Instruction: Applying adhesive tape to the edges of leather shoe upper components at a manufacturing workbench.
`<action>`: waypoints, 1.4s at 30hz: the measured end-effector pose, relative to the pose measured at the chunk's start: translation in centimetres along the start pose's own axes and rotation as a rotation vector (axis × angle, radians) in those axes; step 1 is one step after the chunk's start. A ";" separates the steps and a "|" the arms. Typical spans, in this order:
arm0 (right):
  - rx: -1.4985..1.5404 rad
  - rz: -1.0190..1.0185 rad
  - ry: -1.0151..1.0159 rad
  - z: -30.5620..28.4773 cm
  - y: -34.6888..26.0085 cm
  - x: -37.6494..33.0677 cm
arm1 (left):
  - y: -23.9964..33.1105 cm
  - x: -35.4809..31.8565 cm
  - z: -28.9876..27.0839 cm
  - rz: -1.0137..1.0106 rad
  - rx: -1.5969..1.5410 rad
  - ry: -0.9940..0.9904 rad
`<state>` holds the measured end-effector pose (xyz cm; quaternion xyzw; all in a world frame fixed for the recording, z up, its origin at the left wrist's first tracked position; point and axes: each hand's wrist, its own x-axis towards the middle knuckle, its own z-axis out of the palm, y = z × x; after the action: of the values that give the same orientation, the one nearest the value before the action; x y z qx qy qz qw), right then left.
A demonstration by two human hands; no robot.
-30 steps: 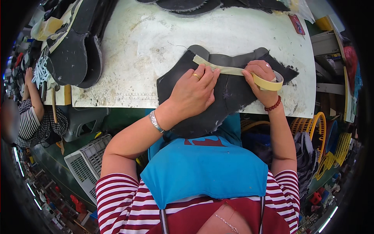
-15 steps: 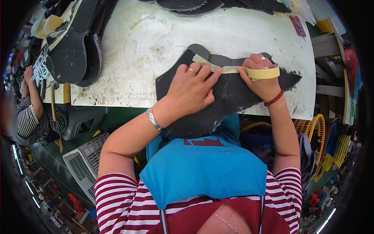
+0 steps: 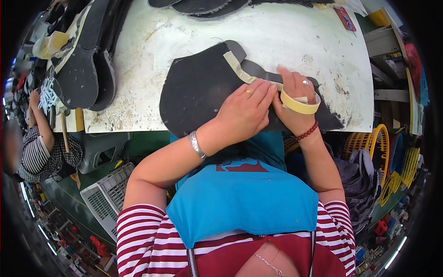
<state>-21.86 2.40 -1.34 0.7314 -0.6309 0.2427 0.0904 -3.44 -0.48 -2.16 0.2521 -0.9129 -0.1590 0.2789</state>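
A black fabric piece (image 3: pixel 198 87) with ragged edges lies on the white worktable, reaching its near edge. Along its curved far edge runs a strip of pale yellow tape (image 3: pixel 236 68), with a smooth dark grey layer (image 3: pixel 256 69) showing beyond it. My left hand (image 3: pixel 247 108) has its fingers pressed together on the strip near the middle of the curve; the fingertips touch the right hand. Around the fingers of my right hand (image 3: pixel 293 111) hangs a roll of masking tape (image 3: pixel 302 107). Its thumb and index finger are at the strip, partly hidden.
Stacked black pieces (image 3: pixel 76 83) lie at the table's left, and more black pieces (image 3: pixel 207 7) along its far side. A small red card (image 3: pixel 344 19) is at the far right. Yellow baskets (image 3: pixel 383 147) stand below right, a pale crate (image 3: pixel 104 198) below left. Another person (image 3: pixel 39 143) works at left.
The black piece has turned and shifted left, showing more of its left part. My hands have come closer together, and the taped edge now bends more steeply at its left end.
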 end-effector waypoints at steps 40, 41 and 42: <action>0.014 -0.023 -0.166 -3.9 8.3 -2.3 | 3.1 4.0 4.2 0.094 0.006 -0.053; 0.050 0.001 -0.141 -4.0 8.3 -2.5 | 2.8 4.5 4.4 0.051 -0.054 -0.065; 0.087 0.026 -0.116 -4.0 8.3 -2.6 | 2.7 4.6 4.4 0.053 -0.053 -0.066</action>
<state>-31.11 4.88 -0.58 0.7391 -0.6334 0.2284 0.0186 -10.31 -0.10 -2.53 0.2149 -0.9234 -0.1841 0.2595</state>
